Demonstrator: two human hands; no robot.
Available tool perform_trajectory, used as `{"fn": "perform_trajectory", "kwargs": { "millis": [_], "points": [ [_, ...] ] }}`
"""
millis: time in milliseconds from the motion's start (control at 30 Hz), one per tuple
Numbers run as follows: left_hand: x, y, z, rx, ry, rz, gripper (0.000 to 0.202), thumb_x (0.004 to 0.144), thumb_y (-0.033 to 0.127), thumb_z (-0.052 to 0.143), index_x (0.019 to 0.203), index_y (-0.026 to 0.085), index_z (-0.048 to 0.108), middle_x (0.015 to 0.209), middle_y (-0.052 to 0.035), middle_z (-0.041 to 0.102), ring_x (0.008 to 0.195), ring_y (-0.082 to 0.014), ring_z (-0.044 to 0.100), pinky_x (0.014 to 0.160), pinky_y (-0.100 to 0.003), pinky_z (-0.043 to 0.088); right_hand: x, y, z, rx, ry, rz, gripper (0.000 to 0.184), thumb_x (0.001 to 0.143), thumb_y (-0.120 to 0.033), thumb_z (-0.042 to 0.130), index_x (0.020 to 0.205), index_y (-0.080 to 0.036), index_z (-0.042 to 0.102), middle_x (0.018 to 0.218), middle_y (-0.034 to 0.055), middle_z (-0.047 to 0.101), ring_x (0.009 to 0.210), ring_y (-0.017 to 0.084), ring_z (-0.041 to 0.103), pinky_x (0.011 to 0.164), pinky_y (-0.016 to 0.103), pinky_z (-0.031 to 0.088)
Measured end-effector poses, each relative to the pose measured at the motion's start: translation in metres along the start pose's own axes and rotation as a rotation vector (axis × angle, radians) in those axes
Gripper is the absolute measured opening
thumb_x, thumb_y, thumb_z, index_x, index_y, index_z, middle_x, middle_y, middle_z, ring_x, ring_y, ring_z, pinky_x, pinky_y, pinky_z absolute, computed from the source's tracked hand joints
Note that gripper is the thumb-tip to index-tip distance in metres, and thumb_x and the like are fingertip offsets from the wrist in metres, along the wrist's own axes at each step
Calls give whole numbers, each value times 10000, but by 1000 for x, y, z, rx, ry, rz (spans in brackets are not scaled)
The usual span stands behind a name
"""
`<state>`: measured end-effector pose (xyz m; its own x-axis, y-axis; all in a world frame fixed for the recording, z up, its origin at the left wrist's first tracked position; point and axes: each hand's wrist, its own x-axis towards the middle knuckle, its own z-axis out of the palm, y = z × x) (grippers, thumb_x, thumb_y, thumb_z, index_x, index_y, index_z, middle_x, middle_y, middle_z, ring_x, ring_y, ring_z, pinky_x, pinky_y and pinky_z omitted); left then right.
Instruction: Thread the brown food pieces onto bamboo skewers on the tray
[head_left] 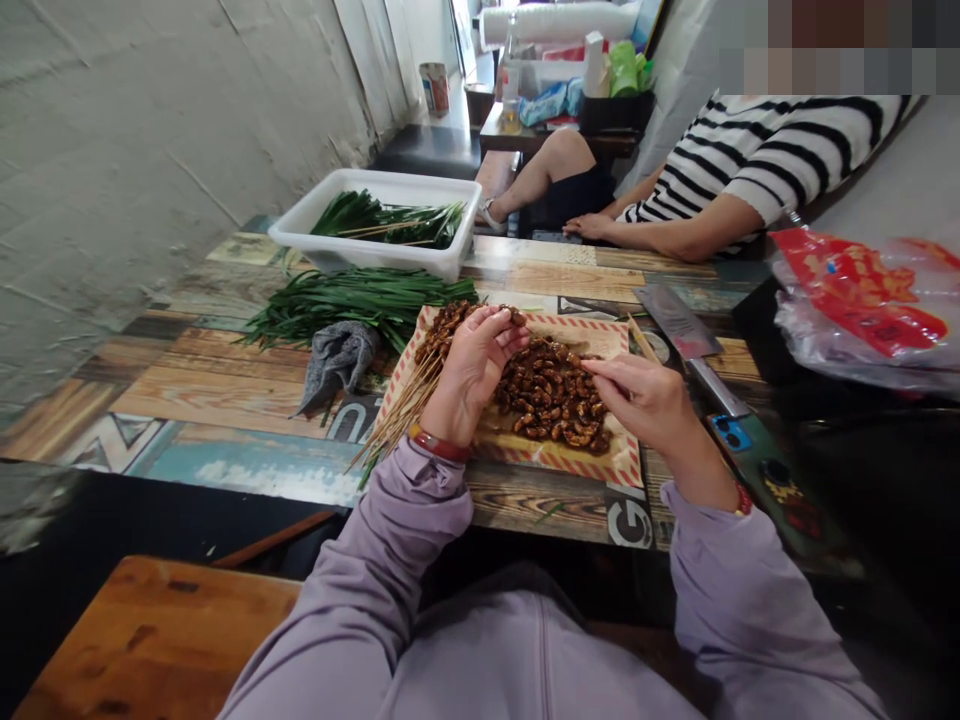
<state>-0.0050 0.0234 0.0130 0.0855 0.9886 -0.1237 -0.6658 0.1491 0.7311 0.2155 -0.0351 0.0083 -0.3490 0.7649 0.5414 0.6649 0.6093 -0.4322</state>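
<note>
Brown glossy sauced chunks [551, 400] sit right between left hand [478, 355], pinching one, and right hand [651, 400], fingertips together, can't tell on what

Tray [598, 343] between cloth [341, 358] and cleaver [681, 322]

Pale wall [135, 130] is rising on L; patchwork worktop [210, 375] is catching light, wooden seat [157, 640] standing nr.

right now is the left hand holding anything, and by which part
The left hand holds a glossy brown piece in its fingers, which hide the exact spot.
</note>
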Motion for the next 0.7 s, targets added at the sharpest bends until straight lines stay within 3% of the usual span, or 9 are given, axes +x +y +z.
{"fn": "perform_trajectory", "kwargs": {
  "millis": [233, 700],
  "points": [
    [-2, 0, 4, 0, 48, 6, 288, 662, 200, 766, 791, 184, 509, 680, 39, 638, 656, -114, 662, 720, -266, 531, -1, 2, -1, -11, 12, -14, 265, 908, -211, 519, 1082, -253, 715, 928, 46, 743, 822, 179, 700, 743, 304, 556],
    [-2, 0, 4, 19, 29, 9, 258, 685, 200, 755, 789, 177, 520, 699, 26, 655, 664, -112, 660, 743, -270, 536, 0, 2, 1, -10, 5, -10, 261, 916, -211, 511, 1071, -244, 718, 917, 52, 742, 800, 179, 693, 731, 307, 552]
  ]
}}
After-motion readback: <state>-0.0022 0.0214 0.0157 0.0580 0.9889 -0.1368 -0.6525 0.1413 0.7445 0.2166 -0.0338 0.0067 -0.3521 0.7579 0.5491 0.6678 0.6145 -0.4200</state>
